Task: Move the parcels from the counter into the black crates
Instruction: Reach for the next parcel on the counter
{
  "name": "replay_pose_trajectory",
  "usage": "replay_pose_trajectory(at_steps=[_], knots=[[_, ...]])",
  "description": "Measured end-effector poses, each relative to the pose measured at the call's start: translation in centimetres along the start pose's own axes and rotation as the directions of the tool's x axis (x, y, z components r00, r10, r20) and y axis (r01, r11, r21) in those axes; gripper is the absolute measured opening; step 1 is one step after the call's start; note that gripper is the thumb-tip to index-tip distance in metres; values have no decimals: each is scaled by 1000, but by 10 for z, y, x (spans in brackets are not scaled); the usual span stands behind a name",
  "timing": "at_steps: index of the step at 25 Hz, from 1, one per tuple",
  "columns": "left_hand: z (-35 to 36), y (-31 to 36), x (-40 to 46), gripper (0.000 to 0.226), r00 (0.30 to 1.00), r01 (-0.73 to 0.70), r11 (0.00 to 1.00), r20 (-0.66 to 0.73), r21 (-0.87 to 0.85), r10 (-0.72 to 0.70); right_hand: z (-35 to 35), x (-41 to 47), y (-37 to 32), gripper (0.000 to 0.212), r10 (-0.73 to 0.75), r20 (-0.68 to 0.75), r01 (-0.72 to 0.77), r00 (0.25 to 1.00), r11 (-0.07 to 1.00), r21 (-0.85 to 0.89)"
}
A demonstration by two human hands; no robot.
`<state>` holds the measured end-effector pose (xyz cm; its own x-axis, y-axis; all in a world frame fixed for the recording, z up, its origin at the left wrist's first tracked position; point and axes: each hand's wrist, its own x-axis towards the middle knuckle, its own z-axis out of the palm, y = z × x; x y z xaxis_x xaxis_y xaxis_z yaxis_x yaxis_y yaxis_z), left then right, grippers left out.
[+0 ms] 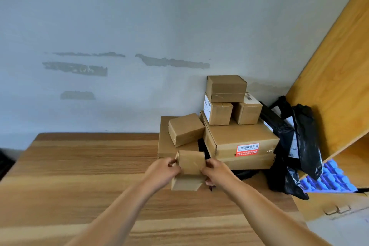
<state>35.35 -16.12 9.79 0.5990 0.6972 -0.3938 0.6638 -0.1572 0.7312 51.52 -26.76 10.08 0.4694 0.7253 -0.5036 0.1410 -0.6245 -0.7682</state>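
Note:
A small brown cardboard parcel (189,170) is held between both hands in front of the pile. My left hand (162,171) grips its left side and my right hand (216,171) grips its right side. Behind it, several cardboard parcels are stacked on the wooden counter (79,175): a flat box with a red label (239,140), a small tilted box (185,130), two small boxes (217,113) side by side, and one box on top (226,88). Black plastic mailer bags (299,146) lean at the pile's right. No black crate is in view.
A grey-white wall (139,26) with peeled patches stands behind the counter. A wooden shelf panel (339,56) rises at the right. A blue studded plastic piece (329,179) lies under that shelf. The counter's left part is bare wood.

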Motion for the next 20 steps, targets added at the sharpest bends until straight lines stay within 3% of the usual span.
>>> replay_pose_trajectory(at_steps=[6,8,11,15,20], knots=[[-54,45,-22,56,967,-87,990,-250,-109,57,-25,-23,-80,32,-277,10,277,961,961,-1],[-67,56,-29,63,947,-145,976,-308,-164,89,-33,-29,-97,48,-334,-2,334,943,943,-6],[-78,72,-40,64,902,-253,945,-404,-206,153,-43,-41,-120,54,-409,-37,410,912,911,47],[-88,91,-48,57,821,-408,878,-522,-250,232,-50,-53,-139,38,-464,-107,474,880,839,267],[-86,108,-55,62,752,-530,816,-572,-231,326,-53,-65,-147,11,-525,-243,575,816,696,429]])
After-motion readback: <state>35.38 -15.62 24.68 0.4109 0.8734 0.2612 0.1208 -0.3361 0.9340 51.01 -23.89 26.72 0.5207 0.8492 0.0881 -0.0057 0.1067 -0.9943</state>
